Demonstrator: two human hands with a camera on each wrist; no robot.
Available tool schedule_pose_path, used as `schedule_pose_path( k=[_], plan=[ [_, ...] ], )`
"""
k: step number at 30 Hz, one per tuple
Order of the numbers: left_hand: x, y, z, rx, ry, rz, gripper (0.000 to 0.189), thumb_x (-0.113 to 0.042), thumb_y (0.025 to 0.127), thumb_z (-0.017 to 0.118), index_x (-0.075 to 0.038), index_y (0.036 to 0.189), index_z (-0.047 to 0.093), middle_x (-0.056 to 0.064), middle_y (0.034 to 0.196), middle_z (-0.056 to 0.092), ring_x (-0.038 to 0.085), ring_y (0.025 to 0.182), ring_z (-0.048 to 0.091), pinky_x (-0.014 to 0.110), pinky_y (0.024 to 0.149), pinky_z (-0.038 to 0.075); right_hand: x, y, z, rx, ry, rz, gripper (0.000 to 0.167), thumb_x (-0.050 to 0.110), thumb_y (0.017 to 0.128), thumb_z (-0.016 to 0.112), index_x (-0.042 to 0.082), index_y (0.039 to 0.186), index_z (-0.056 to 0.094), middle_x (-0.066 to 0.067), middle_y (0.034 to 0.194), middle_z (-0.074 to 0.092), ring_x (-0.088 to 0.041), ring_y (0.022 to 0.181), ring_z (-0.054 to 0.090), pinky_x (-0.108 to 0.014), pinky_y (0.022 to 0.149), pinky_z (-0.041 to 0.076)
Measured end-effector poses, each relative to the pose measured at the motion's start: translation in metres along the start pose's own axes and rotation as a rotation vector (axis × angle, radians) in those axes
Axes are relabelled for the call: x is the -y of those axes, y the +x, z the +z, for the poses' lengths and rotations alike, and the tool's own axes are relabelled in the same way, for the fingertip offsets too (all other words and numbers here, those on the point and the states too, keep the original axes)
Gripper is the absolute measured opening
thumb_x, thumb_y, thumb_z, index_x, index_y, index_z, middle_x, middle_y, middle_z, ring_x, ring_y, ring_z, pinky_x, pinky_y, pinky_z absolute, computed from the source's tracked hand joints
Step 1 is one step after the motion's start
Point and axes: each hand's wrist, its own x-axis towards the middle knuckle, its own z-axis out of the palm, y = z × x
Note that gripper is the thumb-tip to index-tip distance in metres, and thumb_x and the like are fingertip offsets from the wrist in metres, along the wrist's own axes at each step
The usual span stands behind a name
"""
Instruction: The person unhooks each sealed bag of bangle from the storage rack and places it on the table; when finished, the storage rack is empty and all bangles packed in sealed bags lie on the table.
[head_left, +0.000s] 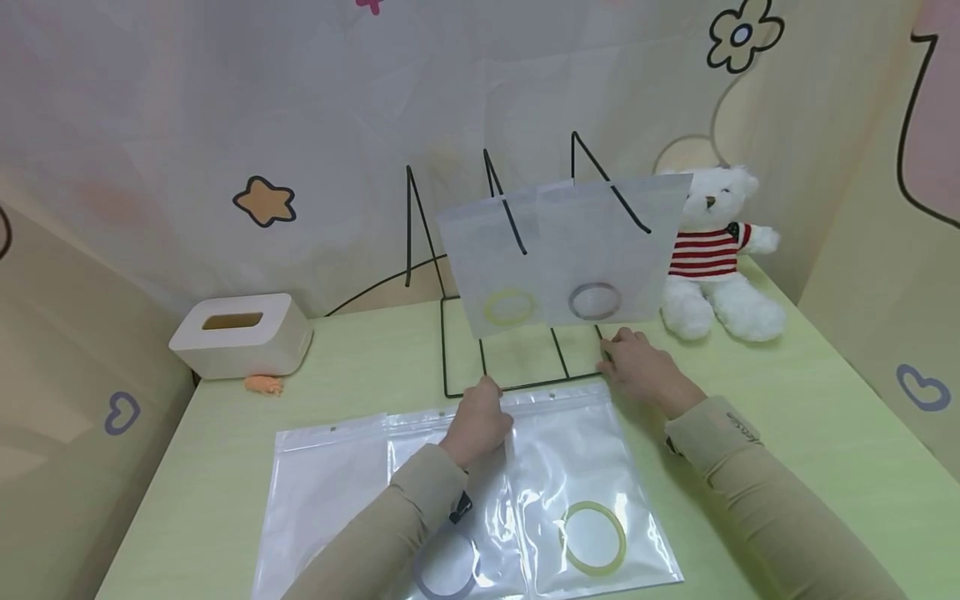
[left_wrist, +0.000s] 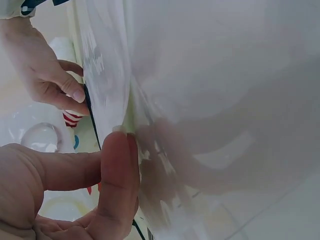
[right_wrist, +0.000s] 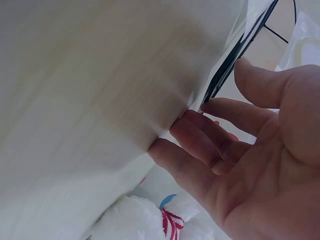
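A black wire display rack (head_left: 525,387) stands on the table, its base toward me and several upright hooks behind. My left hand (head_left: 478,423) has its fingertips at the front wire of the base, fingers bent around it, right beside the top edge of the clear bags (head_left: 442,417). My right hand (head_left: 643,371) grips the rack's right front corner, with the thumb (right_wrist: 245,75) against the black wires and the other fingers down by the tabletop. Two translucent bags (head_left: 562,250) hang on the hooks, one with a yellow ring and one with a grey ring.
In the lying bags are a yellow-green ring (head_left: 592,537) and a grey ring (head_left: 446,571). A white tissue box (head_left: 251,337) and a small orange item (head_left: 264,385) stand at left. A white teddy bear (head_left: 716,250) in a striped shirt sits behind at right, by the wall.
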Motion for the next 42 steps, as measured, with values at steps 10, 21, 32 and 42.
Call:
schedule_pose_path(
  k=[10,21,32,42],
  plan=[
    [-0.001,0.001,-0.002,-0.045,0.054,0.026,0.009,0.006,0.082,0.055,0.007,0.091,0.054,0.011,0.075,0.049,0.016,0.054,0.042,0.027,0.044,0.038,0.0,-0.001,-0.002,0.003,0.019,0.006,0.048,0.023,0.102,0.05,-0.007,0.139,0.045,-0.027,0.129,0.047,-0.044,0.117,0.045,-0.059,0.083,0.049],
    [0.02,0.025,-0.048,-0.212,0.262,0.017,0.065,-0.021,0.082,0.077,0.012,0.131,0.05,0.027,0.127,0.049,0.041,0.114,0.048,0.052,0.091,0.046,0.002,-0.002,-0.005,0.002,0.021,-0.004,0.048,0.021,0.102,0.051,-0.008,0.139,0.045,-0.026,0.128,0.047,-0.042,0.115,0.046,-0.057,0.083,0.05],
    [0.051,0.044,-0.059,0.071,0.359,-0.002,0.096,-0.042,0.088,0.07,0.013,0.148,0.019,0.03,0.156,0.011,0.042,0.145,0.009,0.056,0.114,0.019,0.001,-0.002,-0.001,-0.004,0.024,-0.005,0.048,0.022,0.102,0.05,-0.007,0.139,0.045,-0.027,0.129,0.047,-0.043,0.117,0.045,-0.058,0.085,0.049],
    [0.057,0.047,-0.055,0.106,0.289,-0.011,0.091,-0.038,0.09,0.068,0.01,0.15,0.018,0.026,0.158,0.008,0.04,0.145,0.008,0.052,0.116,0.016,0.001,-0.002,0.0,-0.003,0.022,0.01,0.049,0.023,0.102,0.049,-0.008,0.14,0.043,-0.026,0.13,0.046,-0.042,0.118,0.045,-0.058,0.084,0.049]
  ],
)
